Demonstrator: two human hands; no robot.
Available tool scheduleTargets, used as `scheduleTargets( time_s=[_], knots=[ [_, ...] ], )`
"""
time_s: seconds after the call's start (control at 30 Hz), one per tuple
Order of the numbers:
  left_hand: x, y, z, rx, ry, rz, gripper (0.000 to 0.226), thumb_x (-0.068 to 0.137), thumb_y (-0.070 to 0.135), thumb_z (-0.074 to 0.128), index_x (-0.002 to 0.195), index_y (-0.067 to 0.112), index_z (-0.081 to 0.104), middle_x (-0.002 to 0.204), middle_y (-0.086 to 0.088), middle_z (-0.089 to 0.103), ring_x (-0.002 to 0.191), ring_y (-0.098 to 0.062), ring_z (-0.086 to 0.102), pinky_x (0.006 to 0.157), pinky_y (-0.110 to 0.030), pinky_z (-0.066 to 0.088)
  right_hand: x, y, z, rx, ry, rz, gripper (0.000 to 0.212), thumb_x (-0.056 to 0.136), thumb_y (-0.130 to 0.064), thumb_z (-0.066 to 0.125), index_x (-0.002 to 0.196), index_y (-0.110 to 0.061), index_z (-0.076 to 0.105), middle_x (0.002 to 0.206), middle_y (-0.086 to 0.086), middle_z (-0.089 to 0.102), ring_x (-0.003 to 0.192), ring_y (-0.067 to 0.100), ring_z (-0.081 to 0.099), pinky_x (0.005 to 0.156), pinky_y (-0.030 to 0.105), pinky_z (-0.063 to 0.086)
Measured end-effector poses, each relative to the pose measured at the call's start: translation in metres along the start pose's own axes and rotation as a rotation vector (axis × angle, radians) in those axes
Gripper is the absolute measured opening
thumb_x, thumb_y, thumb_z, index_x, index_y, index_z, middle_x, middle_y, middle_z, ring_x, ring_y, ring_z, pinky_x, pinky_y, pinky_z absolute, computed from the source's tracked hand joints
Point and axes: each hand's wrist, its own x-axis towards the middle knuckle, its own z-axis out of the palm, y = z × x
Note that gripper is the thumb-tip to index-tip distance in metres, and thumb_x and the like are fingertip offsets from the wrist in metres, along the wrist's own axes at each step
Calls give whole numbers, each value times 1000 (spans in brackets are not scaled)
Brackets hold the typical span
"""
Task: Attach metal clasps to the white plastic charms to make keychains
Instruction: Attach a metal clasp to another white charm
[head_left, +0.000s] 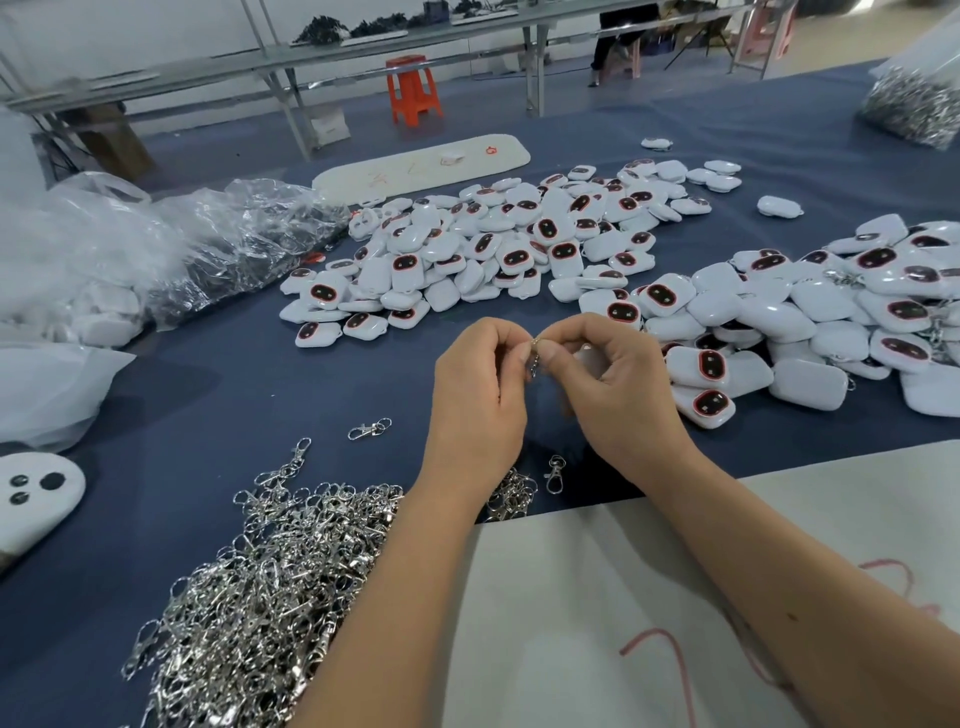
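Observation:
My left hand (480, 395) and my right hand (613, 384) meet above the blue table, and together they pinch a small metal clasp (535, 356) between their fingertips. A white charm (587, 358) sits mostly hidden inside my right hand's curled fingers. A big heap of loose metal clasps (260, 587) lies at the near left. A pile of white charms with dark red-rimmed faces (483, 254) covers the middle of the table. A second pile of charms (810, 312), some with clasps on them, lies at the right.
Clear plastic bags (156, 249) lie at the left, and a bag of metal clasps (914, 104) stands at the far right. A white sheet (597, 597) covers the near right. A long white plush piece (421, 161) lies behind the charms. Single clasps (555, 473) lie near my wrists.

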Motion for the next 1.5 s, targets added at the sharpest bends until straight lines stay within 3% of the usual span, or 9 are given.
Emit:
scheduleTargets(
  time_s=[0.13,0.23,0.33,0.47,0.6,0.77,1.07,1.27,1.5],
  knots=[
    [2,-2,-7,118,-42,68,15,102,6,52,92,14,60,84,9,61,80,-11,58,71,-19,44,2,6,1,124,53,148,18,97,-31,66,92,-21,52,65,-2,53,55,20,48,55,32,44],
    [0,-7,-11,204,-132,65,17,99,1,50,90,13,56,87,8,57,82,-13,54,72,-24,43,7,10,-2,336,70,277,12,90,-18,50,101,-22,45,68,-5,57,51,17,47,44,28,40],
    [0,-12,-10,283,-212,53,20,95,-5,48,88,14,54,89,4,57,85,-21,55,76,-40,48,8,14,0,221,61,285,29,92,-12,71,112,-25,55,95,-2,73,67,14,66,60,29,55],
    [1,-15,-7,259,-262,-14,22,99,1,46,89,19,53,89,7,60,88,-19,63,80,-45,53,11,20,0,152,54,173,13,96,-14,70,103,-23,77,91,-1,77,79,3,65,74,16,52],
    [0,-15,-7,261,-261,-26,23,101,4,45,89,23,53,84,10,61,83,-8,58,73,-28,46,12,23,-1,64,87,173,17,102,-21,61,102,-25,78,75,-24,69,70,-5,56,65,7,41],
    [0,-10,-7,230,-299,-15,22,101,5,45,88,20,54,83,8,60,81,-10,58,70,-22,44,14,25,1,-3,91,215,17,95,-27,64,82,-21,74,66,-15,65,60,-2,52,58,12,40],
    [-2,-6,-5,266,-306,-39,19,101,7,46,90,19,55,84,8,61,80,-9,60,74,-36,52,14,24,1,-32,79,233,22,95,-25,64,76,-19,73,50,-20,53,46,2,43,46,12,32],
    [-5,-1,-2,305,-277,-62,16,102,11,45,90,20,52,89,6,59,85,-20,61,77,-48,52,11,18,0,-105,81,196,22,93,-21,65,72,-18,72,56,-9,58,51,3,44,51,19,37],
    [-4,3,2,409,-303,-119,18,96,2,48,92,19,52,92,4,56,88,-24,56,79,-48,50,8,16,1,-196,82,129,20,94,-20,67,74,-17,73,52,-13,54,48,5,44,52,14,32]
  ],
)
